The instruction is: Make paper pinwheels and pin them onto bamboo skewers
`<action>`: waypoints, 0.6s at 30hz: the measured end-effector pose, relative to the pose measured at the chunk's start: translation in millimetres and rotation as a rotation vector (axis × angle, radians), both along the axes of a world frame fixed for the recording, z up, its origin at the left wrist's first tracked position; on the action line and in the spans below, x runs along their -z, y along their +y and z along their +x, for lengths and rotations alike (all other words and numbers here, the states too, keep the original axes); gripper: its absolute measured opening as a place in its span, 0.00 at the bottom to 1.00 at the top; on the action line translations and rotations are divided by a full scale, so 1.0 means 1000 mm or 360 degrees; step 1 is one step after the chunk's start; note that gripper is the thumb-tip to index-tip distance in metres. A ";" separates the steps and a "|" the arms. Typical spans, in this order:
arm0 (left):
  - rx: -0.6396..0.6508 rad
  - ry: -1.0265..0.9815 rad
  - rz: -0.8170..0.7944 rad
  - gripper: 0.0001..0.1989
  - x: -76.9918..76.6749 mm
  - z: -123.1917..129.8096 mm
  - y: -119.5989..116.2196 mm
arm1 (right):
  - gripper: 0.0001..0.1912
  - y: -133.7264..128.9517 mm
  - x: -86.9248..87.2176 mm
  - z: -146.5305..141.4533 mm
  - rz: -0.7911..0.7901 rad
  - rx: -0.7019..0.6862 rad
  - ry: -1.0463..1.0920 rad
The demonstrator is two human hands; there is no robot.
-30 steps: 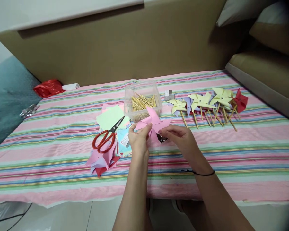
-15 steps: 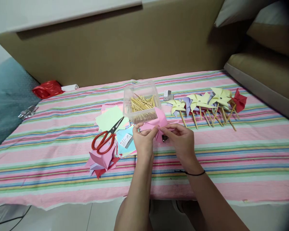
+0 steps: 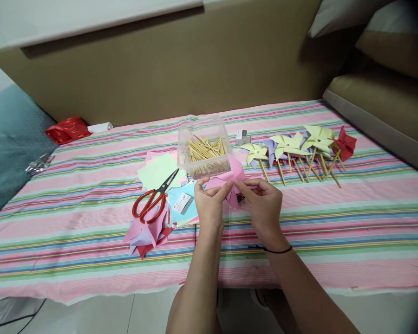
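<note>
Domestic premises, a sitting area. Before me, a tan sofa back (image 3: 160,74) runs behind a broad surface spread with a striped cloth (image 3: 73,199). Teal fabric (image 3: 14,139) stands at the left end. Cushions (image 3: 393,51) appear piled in the right-hand corner, though shadow there prevents certainty. Pale floor tiles (image 3: 149,311) show below the cloth's hem.

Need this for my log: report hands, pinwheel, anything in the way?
Left hand, right hand: both pinching pink pinwheel. Pinwheel partly covered, near side of box. Scissors off to the left, seemingly out of the way.
</note>
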State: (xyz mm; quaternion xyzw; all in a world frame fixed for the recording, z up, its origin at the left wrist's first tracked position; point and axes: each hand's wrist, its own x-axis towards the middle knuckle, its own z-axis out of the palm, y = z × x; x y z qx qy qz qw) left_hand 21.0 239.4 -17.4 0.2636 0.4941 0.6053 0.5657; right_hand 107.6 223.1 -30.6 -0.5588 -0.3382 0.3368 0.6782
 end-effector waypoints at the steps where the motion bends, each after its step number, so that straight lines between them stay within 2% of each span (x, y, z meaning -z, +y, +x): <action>1: 0.0006 -0.0005 -0.0003 0.33 0.000 0.000 0.000 | 0.12 0.000 0.000 0.000 -0.0003 0.0005 -0.0009; 9: 0.0024 0.0003 0.0002 0.33 0.001 0.000 0.000 | 0.10 -0.001 -0.002 0.001 -0.0019 -0.0003 -0.0037; 13: -0.0083 -0.0004 -0.0018 0.34 0.001 0.001 0.001 | 0.11 -0.002 -0.005 -0.003 0.0028 -0.0034 0.0079; 18: -0.0181 -0.0092 -0.0002 0.37 0.001 0.003 0.002 | 0.34 0.000 -0.007 -0.009 -0.0002 -0.0154 0.0550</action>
